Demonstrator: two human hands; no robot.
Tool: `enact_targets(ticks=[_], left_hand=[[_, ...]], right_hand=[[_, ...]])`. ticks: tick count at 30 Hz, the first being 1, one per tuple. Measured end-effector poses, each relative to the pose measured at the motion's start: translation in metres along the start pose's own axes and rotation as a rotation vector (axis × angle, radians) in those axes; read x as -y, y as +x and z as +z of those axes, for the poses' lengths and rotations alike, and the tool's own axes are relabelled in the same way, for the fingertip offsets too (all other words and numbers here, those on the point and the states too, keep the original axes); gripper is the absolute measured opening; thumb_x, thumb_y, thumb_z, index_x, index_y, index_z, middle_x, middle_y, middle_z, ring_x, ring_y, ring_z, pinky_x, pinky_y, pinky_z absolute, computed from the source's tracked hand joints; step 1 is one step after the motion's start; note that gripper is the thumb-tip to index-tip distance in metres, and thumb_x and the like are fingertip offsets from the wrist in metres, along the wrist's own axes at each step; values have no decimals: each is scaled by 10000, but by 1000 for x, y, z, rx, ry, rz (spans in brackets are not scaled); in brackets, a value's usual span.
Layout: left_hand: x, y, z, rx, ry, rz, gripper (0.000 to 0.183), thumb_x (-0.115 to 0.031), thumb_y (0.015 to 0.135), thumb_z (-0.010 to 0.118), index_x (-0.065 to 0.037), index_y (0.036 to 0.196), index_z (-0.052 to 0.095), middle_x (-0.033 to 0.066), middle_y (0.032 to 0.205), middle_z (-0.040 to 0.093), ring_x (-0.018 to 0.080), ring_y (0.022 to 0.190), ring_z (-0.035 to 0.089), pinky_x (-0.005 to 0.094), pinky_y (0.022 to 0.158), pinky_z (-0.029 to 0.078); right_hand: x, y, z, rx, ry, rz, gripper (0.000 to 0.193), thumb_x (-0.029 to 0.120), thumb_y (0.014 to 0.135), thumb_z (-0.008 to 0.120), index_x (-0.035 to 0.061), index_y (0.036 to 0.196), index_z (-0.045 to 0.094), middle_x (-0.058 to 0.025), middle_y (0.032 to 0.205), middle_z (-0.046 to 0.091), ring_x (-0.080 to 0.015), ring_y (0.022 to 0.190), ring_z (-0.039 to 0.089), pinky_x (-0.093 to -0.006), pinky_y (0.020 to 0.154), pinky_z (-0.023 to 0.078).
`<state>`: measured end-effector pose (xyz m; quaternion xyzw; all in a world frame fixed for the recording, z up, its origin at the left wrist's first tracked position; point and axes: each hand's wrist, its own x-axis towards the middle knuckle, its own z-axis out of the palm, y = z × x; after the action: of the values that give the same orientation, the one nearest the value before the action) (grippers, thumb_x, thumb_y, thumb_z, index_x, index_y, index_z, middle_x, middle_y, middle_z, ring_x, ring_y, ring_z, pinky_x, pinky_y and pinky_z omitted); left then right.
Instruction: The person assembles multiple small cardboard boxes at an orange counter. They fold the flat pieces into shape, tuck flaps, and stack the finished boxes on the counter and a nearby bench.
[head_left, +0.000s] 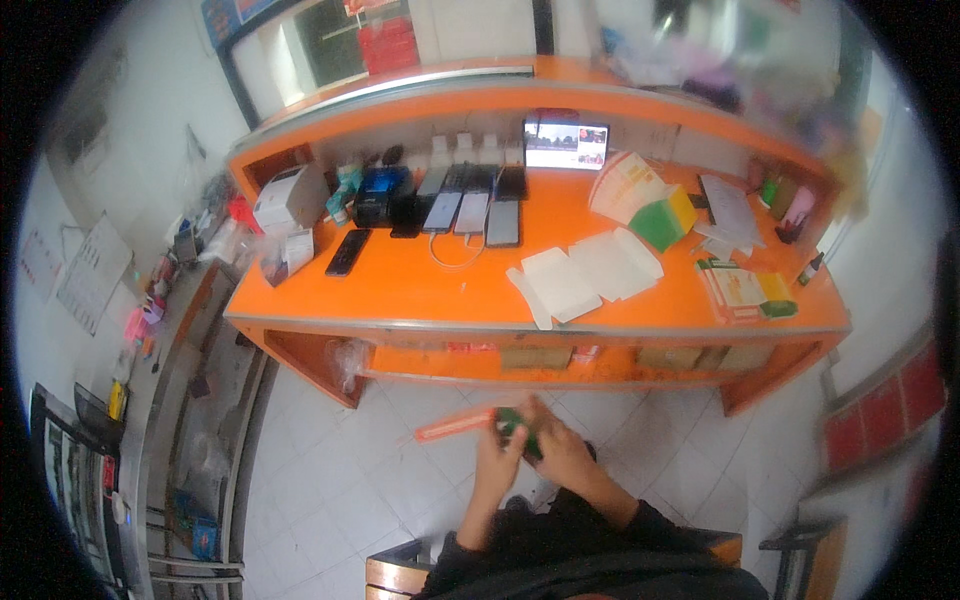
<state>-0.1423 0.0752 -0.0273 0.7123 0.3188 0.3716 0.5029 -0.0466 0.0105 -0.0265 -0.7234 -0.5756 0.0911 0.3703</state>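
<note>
While I watched remotely, the left hand (497,447) and right hand (560,450) held a blurred orange-and-green piece (475,421) short of the table's (400,285) front edge, fingers (518,438) closed round its green end, likely sharing the grip for steadiness; its orange end stuck out leftward, unsupported.

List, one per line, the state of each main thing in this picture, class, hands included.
Orange-and-green item, held in both hands, blurred; open or shut unclear
Left hand, closed on item
Right hand, closed on item
White cardboard, spread open
Black phone, lying flat, screen dark
Back screen, lit
White boxy machine, on or off unclear
</note>
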Motion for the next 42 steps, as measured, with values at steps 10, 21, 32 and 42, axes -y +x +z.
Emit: enact_targets(ticks=[10,21,32,42], left_hand=[[10,9,-2,-241,-597,-137,165,-46,711,551,10,852,486,53,803,519,107,714,490,217,635,398],[9,-12,6,-166,280,25,248,-211,759,482,-4,894,454,109,826,485,213,743,455,323,628,365],[4,-13,9,-73,-1041,-238,344,-73,762,462,-52,1081,337,68,1029,398,162,960,395,278,810,338],[12,-21,20,-105,-462,-169,182,-159,782,447,-15,883,493,90,877,518,169,754,500,258,657,371]], right_hand=[[23,0,-2,-194,357,35,311,-23,654,514,-27,957,442,-178,1031,464,-264,952,466,-305,770,386],[31,14,-8,-458,317,-98,131,-74,610,561,-55,729,508,-143,963,477,-249,872,506,-298,730,414],[36,1,-20,-286,-56,-333,236,-17,590,577,-44,820,530,-176,1004,466,-319,931,458,-358,796,371],[13,-11,-15,-292,252,-262,227,-18,633,548,-25,840,455,-252,1116,357,-321,981,439,-303,755,387]])
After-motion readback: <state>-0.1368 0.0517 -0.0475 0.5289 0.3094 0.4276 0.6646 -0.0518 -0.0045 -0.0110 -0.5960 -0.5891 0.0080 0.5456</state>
